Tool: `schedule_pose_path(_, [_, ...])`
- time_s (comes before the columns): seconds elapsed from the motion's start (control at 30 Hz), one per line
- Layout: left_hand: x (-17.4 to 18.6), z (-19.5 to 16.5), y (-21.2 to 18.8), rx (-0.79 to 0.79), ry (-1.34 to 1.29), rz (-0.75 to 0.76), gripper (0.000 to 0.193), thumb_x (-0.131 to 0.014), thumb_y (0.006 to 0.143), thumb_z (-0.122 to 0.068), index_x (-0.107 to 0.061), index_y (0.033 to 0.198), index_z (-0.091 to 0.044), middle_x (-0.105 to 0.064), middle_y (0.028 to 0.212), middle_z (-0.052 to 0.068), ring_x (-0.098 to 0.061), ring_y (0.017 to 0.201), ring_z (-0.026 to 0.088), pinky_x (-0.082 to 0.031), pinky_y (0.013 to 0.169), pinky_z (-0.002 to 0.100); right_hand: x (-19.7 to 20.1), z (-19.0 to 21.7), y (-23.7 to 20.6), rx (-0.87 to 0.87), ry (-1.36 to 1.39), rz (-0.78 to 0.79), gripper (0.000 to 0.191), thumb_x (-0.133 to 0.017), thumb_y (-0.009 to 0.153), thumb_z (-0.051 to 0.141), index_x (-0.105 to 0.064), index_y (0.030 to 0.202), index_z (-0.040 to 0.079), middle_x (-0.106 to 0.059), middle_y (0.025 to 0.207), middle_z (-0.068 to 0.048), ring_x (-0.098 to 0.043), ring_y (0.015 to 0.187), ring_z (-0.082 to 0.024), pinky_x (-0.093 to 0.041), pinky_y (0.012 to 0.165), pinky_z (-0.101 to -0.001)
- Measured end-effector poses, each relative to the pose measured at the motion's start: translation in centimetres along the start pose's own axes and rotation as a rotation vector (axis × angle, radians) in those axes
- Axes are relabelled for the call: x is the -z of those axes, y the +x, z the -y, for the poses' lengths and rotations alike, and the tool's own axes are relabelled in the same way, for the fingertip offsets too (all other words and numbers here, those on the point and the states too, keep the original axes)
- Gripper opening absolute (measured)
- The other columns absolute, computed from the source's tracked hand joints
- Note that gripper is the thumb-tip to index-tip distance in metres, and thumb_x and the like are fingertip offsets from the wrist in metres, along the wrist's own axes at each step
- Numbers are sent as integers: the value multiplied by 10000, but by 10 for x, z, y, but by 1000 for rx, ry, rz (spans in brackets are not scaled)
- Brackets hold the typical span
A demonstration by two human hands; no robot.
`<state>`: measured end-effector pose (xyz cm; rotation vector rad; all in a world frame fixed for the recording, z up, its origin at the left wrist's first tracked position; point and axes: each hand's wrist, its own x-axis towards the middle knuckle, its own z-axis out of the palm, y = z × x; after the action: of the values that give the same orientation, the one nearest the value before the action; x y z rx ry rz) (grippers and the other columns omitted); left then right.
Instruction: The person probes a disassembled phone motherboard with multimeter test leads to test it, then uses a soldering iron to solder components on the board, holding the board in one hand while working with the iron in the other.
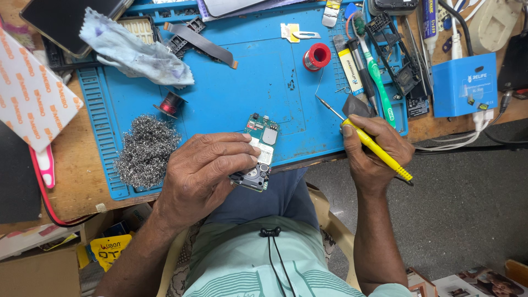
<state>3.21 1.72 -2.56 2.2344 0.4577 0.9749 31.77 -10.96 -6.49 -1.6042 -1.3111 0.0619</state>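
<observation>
My left hand (206, 168) grips a small green circuit board (262, 138) at the front edge of the blue work mat (264, 77). The board has metal shields and a dark module at its near end. My right hand (374, 151) holds a yellow-handled soldering iron (369, 142) like a pen. Its thin metal tip (324, 104) points up and left over the mat, apart from the board. A red spool of solder wire (317, 56) lies beyond the tip.
A wad of steel wool (144, 149) sits at the mat's left. A pale cloth (132, 50), a dark red coil (171, 103), a flat ribbon cable (201, 43), a green toothbrush (375, 71), a blue box (463, 83) and tools crowd the bench.
</observation>
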Motion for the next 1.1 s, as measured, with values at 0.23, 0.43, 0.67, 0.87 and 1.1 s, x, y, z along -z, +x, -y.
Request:
schedule_pose_path(0.23, [0, 0, 0, -2, 3, -3, 282, -771, 827, 35, -688, 1050, -119, -756, 1116, 4, -714, 1166, 210, -575, 943, 372, 0, -1, 0, 2, -3, -3, 139, -796, 1029, 44, -735, 1138, -16, -744, 948, -127, -698, 768, -123, -530, 644, -216])
schedule_pose_path(0.43, [0, 0, 0, 0, 2, -4, 286, -768, 827, 43, -689, 1049, -119, -757, 1117, 1, -716, 1168, 206, -576, 946, 370, 2, -1, -1, -27, 47, -2, 133, -781, 1051, 46, -733, 1160, -13, -744, 906, -118, -716, 793, -130, -549, 676, -222])
schedule_pose_path(0.67, [0, 0, 0, -2, 5, -1, 294, -756, 823, 63, -688, 1051, -110, -757, 1118, 8, -718, 1170, 214, -576, 928, 369, 1, -2, -1, -5, -1, -5, 138, -792, 1034, 36, -736, 1149, -15, -742, 908, -127, -702, 786, -131, -538, 673, -219])
schedule_pose_path(0.87, [1, 0, 1, 2, -27, -4, 290, -749, 826, 65, -687, 1055, -101, -753, 1125, 17, -719, 1165, 222, -582, 953, 375, 2, -1, -2, -33, 45, 4, 124, -769, 1053, 26, -731, 1165, -12, -744, 911, -116, -723, 803, -132, -556, 699, -222])
schedule_pose_path(1.1, [3, -1, 2, 1, -16, 33, 424, -683, 706, 123, -719, 1072, -88, -742, 1130, 40, -709, 1168, 238, -582, 975, 397, 5, 0, -1, -24, 84, -9, 136, -764, 1008, -17, -728, 1139, -4, -734, 972, -122, -705, 844, -140, -561, 738, -231])
